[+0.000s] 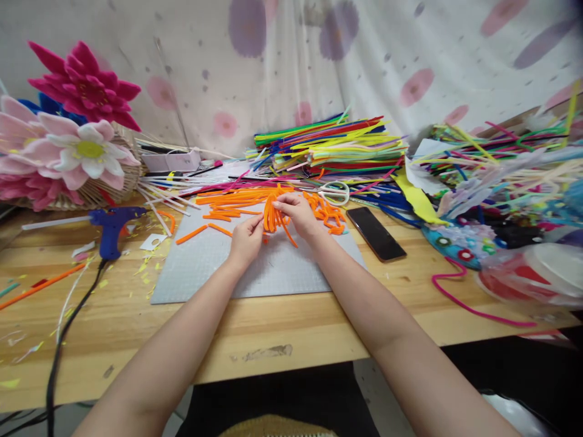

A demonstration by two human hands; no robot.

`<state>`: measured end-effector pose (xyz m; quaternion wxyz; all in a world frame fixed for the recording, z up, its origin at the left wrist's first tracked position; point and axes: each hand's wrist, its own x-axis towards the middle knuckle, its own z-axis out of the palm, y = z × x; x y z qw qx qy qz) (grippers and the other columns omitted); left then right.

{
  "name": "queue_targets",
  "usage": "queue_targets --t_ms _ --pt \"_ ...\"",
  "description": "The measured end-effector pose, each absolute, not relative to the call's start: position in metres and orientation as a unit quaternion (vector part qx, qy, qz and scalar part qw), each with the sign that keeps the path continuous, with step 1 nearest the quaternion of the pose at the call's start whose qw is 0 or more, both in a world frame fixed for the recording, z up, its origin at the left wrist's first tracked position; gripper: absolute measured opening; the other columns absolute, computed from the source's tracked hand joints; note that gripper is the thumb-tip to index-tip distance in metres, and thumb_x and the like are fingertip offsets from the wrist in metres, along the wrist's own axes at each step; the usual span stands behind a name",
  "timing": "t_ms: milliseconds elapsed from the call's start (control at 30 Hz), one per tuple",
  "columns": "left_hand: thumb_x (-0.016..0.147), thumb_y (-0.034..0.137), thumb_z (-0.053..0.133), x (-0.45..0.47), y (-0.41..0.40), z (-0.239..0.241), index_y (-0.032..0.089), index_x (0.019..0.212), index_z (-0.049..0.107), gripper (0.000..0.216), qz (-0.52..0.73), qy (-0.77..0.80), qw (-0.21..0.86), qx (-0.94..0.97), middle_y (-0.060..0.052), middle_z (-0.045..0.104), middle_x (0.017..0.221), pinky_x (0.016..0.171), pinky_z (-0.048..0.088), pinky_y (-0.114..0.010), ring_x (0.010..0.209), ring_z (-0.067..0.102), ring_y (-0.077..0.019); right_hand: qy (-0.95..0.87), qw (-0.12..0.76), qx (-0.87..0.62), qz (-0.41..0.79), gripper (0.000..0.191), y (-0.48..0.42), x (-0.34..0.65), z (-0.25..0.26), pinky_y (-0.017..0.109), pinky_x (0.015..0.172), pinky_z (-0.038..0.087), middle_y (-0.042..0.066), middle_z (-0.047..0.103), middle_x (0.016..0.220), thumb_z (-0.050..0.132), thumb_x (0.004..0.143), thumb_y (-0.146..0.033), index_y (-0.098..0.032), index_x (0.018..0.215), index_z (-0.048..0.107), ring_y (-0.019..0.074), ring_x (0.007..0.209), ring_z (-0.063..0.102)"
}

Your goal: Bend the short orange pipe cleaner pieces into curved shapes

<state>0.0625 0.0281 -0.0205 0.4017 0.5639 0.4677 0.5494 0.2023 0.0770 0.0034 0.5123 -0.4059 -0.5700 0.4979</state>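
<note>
Both of my hands are over a grey cutting mat point(255, 273) on the wooden table. My left hand point(246, 238) is closed around the lower end of a bundle of bent orange pipe cleaners point(273, 213). My right hand point(298, 212) pinches the top of the same bundle with its fingers. More cut orange pipe cleaner pieces point(228, 203) lie scattered on the far part of the mat, and another orange heap point(328, 215) lies just right of my right hand.
White-handled scissors point(334, 193) and a black phone point(376, 233) lie right of the mat. A blue glue gun point(112, 226) with its cable lies left. Stacks of coloured pipe cleaners point(328, 145) fill the back; felt flowers point(77, 121) stand far left; a pink pipe cleaner point(460, 291) lies at right.
</note>
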Motion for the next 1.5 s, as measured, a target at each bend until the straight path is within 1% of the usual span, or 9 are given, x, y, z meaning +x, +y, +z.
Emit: queue_targets --t_ms 167,333,533,667,867,1033,1167,1400,1500 --pt "0.075 0.027 0.052 0.066 0.027 -0.025 0.02 0.087 0.069 0.022 0.502 0.486 0.397 0.596 -0.002 0.067 0.07 0.061 0.045 -0.026 0.063 0.06 -0.0161 -0.537 0.545 -0.426 0.482 0.016 0.073 0.187 -0.001 0.025 0.071 0.042 -0.001 0.056 0.071 0.06 0.064 -0.029 -0.016 0.071 0.053 0.0099 0.069 0.053" --pt "0.07 0.025 0.056 0.064 0.025 -0.021 0.022 0.065 0.067 0.013 0.431 0.507 0.319 0.675 -0.001 0.062 0.056 0.052 0.034 -0.024 0.052 0.052 -0.0152 -0.517 0.487 -0.405 0.576 0.019 0.065 0.17 -0.008 0.024 0.062 0.044 -0.004 0.055 0.063 0.053 0.074 -0.034 -0.019 0.077 0.042 0.0092 0.059 0.055" --pt "0.073 0.029 0.055 0.054 0.024 -0.01 0.021 0.059 0.062 0.018 0.4 0.509 0.273 0.712 0.0 0.057 0.053 0.054 0.031 -0.024 0.05 0.046 -0.0132 -0.56 0.503 -0.43 0.498 0.014 0.066 0.177 0.001 0.018 0.055 0.04 -0.007 0.045 0.054 0.046 0.08 -0.029 -0.019 0.072 0.041 0.0054 0.051 0.047" --pt "0.079 0.034 0.048 0.043 0.033 -0.009 0.021 0.064 0.057 0.022 0.49 0.534 0.268 0.634 0.001 0.054 0.058 0.057 0.031 -0.024 0.056 0.047 -0.0131 -0.634 0.387 -0.415 0.525 0.011 0.06 0.179 0.009 0.017 0.048 0.036 -0.007 0.044 0.054 0.045 0.081 -0.023 -0.017 0.071 0.044 0.005 0.046 0.042" --pt "0.078 0.031 0.048 0.033 0.04 -0.012 0.02 0.064 0.053 0.019 0.436 0.54 0.233 0.681 0.001 0.051 0.059 0.055 0.028 -0.024 0.057 0.043 -0.0131 -0.688 0.272 -0.407 0.536 0.014 0.049 0.18 0.012 0.017 0.044 0.03 -0.005 0.049 0.056 0.044 0.083 -0.025 -0.015 0.074 0.048 0.005 0.047 0.039" --pt "0.073 0.03 0.05 0.029 0.042 -0.011 0.019 0.055 0.044 0.022 0.417 0.538 0.264 0.684 0.004 0.041 0.051 0.05 0.025 -0.024 0.05 0.036 -0.0108 -0.706 0.196 -0.379 0.565 0.021 0.052 0.191 0.01 0.017 0.045 0.033 -0.002 0.055 0.064 0.049 0.08 -0.034 -0.014 0.074 0.052 0.0042 0.048 0.041" --pt "0.071 0.033 0.052 0.021 0.047 -0.013 0.019 0.053 0.042 0.024 0.401 0.527 0.317 0.679 0.004 0.04 0.05 0.05 0.025 -0.024 0.048 0.034 -0.0101 -0.709 0.185 -0.376 0.567 0.022 0.051 0.194 0.008 0.018 0.046 0.037 -0.003 0.055 0.062 0.057 0.075 -0.034 -0.014 0.072 0.052 0.0044 0.048 0.045" --pt "0.072 0.032 0.056 0.02 0.046 -0.015 0.02 0.058 0.051 0.02 0.397 0.545 0.264 0.689 0.002 0.049 0.054 0.051 0.029 -0.024 0.051 0.041 -0.0117 -0.656 0.241 -0.396 0.596 0.006 0.048 0.186 0.006 0.019 0.056 0.047 0.0 0.061 0.062 0.057 0.075 -0.017 -0.013 0.077 0.052 0.0073 0.056 0.057" --pt "0.072 0.039 0.056 0.026 0.046 -0.019 0.02 0.066 0.053 0.02 0.449 0.521 0.363 0.629 0.002 0.051 0.053 0.048 0.033 -0.023 0.046 0.043 -0.0111 -0.626 0.262 -0.377 0.63 0.007 0.051 0.186 0.002 0.02 0.054 0.048 -0.002 0.06 0.063 0.053 0.077 -0.015 -0.014 0.083 0.05 0.0068 0.053 0.056"
